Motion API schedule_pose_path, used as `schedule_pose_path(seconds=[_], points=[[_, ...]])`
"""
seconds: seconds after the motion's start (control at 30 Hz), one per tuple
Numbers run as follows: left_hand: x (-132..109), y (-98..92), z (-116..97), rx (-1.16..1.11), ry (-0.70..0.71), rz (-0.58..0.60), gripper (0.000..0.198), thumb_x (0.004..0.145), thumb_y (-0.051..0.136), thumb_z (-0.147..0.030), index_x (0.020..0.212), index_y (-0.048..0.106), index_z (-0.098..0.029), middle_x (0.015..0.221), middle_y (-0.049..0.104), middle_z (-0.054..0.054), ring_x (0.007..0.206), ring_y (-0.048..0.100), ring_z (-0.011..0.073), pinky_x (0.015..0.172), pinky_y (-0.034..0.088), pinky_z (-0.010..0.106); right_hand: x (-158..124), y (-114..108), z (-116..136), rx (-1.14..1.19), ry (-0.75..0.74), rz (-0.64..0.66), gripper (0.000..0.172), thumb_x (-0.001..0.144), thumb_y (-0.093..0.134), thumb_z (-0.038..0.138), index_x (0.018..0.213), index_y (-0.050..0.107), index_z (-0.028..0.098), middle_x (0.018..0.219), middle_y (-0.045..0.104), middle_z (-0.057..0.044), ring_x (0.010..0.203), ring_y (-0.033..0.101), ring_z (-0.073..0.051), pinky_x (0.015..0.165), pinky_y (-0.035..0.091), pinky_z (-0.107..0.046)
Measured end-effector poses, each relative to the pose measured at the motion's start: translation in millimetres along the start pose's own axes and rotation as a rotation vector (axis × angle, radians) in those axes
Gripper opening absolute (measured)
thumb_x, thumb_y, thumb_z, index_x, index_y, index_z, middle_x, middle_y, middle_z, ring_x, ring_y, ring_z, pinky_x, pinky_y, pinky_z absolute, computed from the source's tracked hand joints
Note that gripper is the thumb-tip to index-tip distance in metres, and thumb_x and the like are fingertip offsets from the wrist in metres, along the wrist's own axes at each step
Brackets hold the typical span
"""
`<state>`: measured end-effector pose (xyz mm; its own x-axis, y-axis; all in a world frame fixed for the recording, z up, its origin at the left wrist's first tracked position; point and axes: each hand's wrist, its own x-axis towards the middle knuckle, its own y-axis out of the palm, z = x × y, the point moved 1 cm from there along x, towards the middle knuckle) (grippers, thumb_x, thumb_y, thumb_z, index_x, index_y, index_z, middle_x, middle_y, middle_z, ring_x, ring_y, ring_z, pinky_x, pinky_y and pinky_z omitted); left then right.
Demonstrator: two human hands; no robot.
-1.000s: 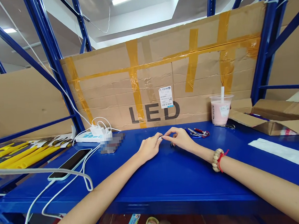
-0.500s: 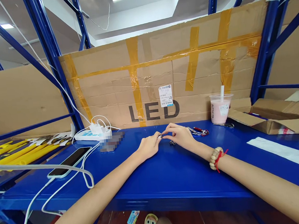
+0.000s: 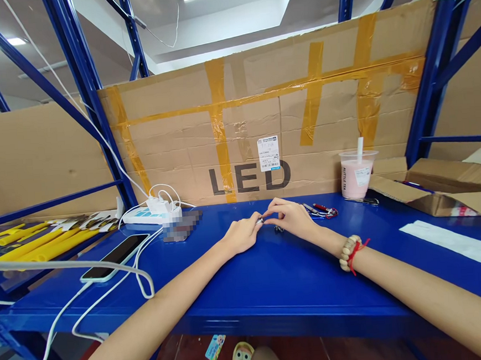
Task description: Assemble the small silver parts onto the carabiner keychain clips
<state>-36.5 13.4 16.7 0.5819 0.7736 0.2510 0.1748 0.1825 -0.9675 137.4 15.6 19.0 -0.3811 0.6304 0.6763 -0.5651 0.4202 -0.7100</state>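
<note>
So off to the left of the fingers there's a flat black-screened phone with a pale case [image 3: 115, 258], well apart from the action. Then the left hand [image 3: 241, 236], fingers curled in and closed on a small, shiny, silvery piece [image 3: 261, 220] that pokes out past the fingertips toward the other hand. Too tiny to tell what it is, but my guess is metal: light, stiff, probably a bit slick, not something you'd crush easily. I'd take it by the sides near the left fingertips, leaving the right end free, and keep the pinch gentle since smooth little things love to squirt out. Just below the right fingers sits a small dark glinting lump [image 3: 279, 229] on the smooth blue tabletop [image 3: 249, 284]. The right hand [image 3: 292, 218] has thumb and index brought narrowly together at the piece's right end; can't tell if they're actually gripping it. Beyond those fingers, further right, lies a loose bunch of slim red, blue and silvery items [image 3: 324, 212].
</note>
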Motion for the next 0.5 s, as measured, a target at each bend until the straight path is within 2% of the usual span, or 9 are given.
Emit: schedule_pose_path(seconds=[0.27, 0.5], points=[[0.5, 0.5, 0.3, 0.011, 0.021, 0.01, 0.028, 0.095, 0.018, -0.032, 0.107, 0.042, -0.023, 0.094, 0.066, 0.004, 0.086, 0.064, 0.0238, 0.065, 0.045, 0.03, 0.1, -1.7, -5.2, -0.098, -0.126, -0.002, 0.009, 0.076, 0.064, 0.031, 0.079, 0.071, 0.025, 0.085, 0.062, 0.002, 0.057, 0.052, -0.006, 0.048, 0.03, -0.019], [-1.2, 1.5, 2.5, -0.036, 0.086, 0.002, 0.028, 0.095, 0.017, -0.033, 0.104, 0.043, -0.023, 0.094, 0.065, 0.003, 0.084, 0.063, 0.0215, 0.061, 0.043, 0.027, 0.5, -1.9, -6.9, -0.068, -0.163, 0.0, 0.009, 0.076, 0.064, 0.028, 0.076, 0.072, 0.024, 0.08, 0.063, 0.002, 0.06, 0.054, -0.007, 0.049, 0.031, -0.019]])
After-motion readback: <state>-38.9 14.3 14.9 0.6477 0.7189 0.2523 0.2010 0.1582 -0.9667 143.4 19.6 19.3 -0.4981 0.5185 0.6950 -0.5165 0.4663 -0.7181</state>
